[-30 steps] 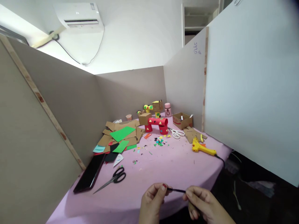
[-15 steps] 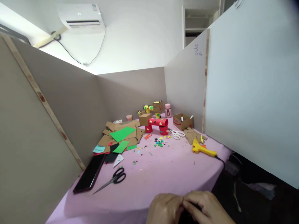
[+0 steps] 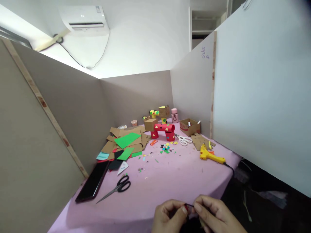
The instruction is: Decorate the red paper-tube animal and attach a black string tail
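Note:
At the near edge of the table, my left hand (image 3: 170, 216) and my right hand (image 3: 215, 214) work close together. A thin dark strip (image 3: 190, 205), perhaps black paper, stretches between their fingertips. My left thumb and forefinger pinch one end, where a bit of red also shows. My right thumb and fingers pinch the other end. What lies under the palms is hidden. To the left, black-handled scissors (image 3: 118, 187) rest on the cloth. Farther back stands a red paper-tube animal figure (image 3: 164, 127) with a cardboard box head (image 3: 151, 124).
On the left lie a phone (image 3: 93, 181), cardboard pieces and green paper (image 3: 127, 139). Paper scraps (image 3: 166, 148) dot the pink cloth (image 3: 167, 181). A yellow glue gun (image 3: 212, 156), white scissors (image 3: 184, 139) and a small box (image 3: 190, 127) are at right. Partitions (image 3: 136, 87) enclose the table.
My hands have turned and drawn slightly apart, so the thin dark strip between the fingertips now shows. The things on the table have not moved.

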`<action>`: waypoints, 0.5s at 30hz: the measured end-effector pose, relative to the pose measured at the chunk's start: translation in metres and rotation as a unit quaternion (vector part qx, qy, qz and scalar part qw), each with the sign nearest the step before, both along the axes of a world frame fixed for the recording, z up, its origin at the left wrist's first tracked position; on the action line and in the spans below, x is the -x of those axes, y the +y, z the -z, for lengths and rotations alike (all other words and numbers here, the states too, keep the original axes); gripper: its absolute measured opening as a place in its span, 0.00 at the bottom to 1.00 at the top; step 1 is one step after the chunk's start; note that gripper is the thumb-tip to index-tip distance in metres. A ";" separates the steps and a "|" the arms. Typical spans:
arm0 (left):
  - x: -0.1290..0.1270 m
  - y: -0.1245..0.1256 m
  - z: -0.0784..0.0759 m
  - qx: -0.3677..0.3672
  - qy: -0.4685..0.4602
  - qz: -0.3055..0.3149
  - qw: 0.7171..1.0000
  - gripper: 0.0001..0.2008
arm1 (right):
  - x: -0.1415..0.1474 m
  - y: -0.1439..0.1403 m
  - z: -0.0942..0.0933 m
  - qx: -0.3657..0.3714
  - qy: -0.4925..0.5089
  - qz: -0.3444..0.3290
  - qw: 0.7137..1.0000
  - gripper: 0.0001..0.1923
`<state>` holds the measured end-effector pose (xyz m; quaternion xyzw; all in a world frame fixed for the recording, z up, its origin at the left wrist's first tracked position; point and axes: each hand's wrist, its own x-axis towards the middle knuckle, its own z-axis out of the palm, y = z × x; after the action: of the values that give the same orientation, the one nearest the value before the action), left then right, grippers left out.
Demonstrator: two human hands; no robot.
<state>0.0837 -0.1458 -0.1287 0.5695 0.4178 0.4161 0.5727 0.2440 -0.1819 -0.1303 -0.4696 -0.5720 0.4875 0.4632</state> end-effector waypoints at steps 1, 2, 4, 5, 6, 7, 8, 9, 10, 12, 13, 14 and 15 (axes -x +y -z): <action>-0.001 0.000 -0.001 0.009 -0.019 -0.001 1.000 0.16 | 0.001 0.000 0.001 0.005 0.010 -0.004 1.000 0.28; -0.001 0.000 -0.003 0.019 -0.035 -0.001 0.999 0.16 | 0.003 0.001 0.002 0.008 0.019 -0.010 1.000 0.28; -0.002 -0.001 -0.006 0.042 -0.059 0.002 0.997 0.17 | 0.006 0.002 0.004 0.008 0.030 -0.024 0.999 0.29; -0.003 -0.002 -0.007 0.054 -0.068 0.004 0.996 0.17 | 0.007 0.003 0.005 0.006 0.031 -0.027 0.999 0.29; -0.003 -0.003 -0.008 0.065 -0.076 0.007 0.995 0.18 | 0.009 0.003 0.006 0.003 0.031 -0.027 0.999 0.29; -0.004 -0.004 -0.009 0.074 -0.081 0.010 0.994 0.19 | 0.010 0.004 0.006 0.001 0.029 -0.026 0.999 0.28; -0.005 -0.004 -0.009 0.081 -0.084 0.012 0.993 0.20 | 0.011 0.004 0.006 -0.001 0.028 -0.023 0.999 0.28; -0.005 -0.005 -0.009 0.087 -0.085 0.014 0.992 0.20 | 0.011 0.004 0.006 -0.001 0.027 -0.020 0.999 0.28; -0.006 -0.005 -0.008 0.092 -0.085 0.016 0.992 0.21 | 0.012 0.004 0.006 0.000 0.027 -0.020 0.999 0.28; -0.006 -0.005 -0.006 0.099 -0.088 0.021 0.991 0.21 | 0.012 0.004 0.005 0.000 0.032 -0.021 0.999 0.28; -0.007 -0.005 -0.005 0.105 -0.092 0.024 0.990 0.21 | 0.012 0.004 0.005 0.001 0.035 -0.022 0.999 0.28; -0.007 -0.004 -0.003 0.111 -0.098 0.028 0.989 0.21 | 0.012 0.004 0.004 0.003 0.039 -0.024 0.999 0.29; -0.008 -0.004 -0.001 0.117 -0.106 0.034 0.987 0.21 | 0.013 0.004 0.004 0.008 0.044 -0.026 0.999 0.29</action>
<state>0.0913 -0.1493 -0.1277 0.4646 0.3811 0.4031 0.6902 0.2312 -0.1780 -0.1343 -0.4363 -0.5590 0.5241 0.4717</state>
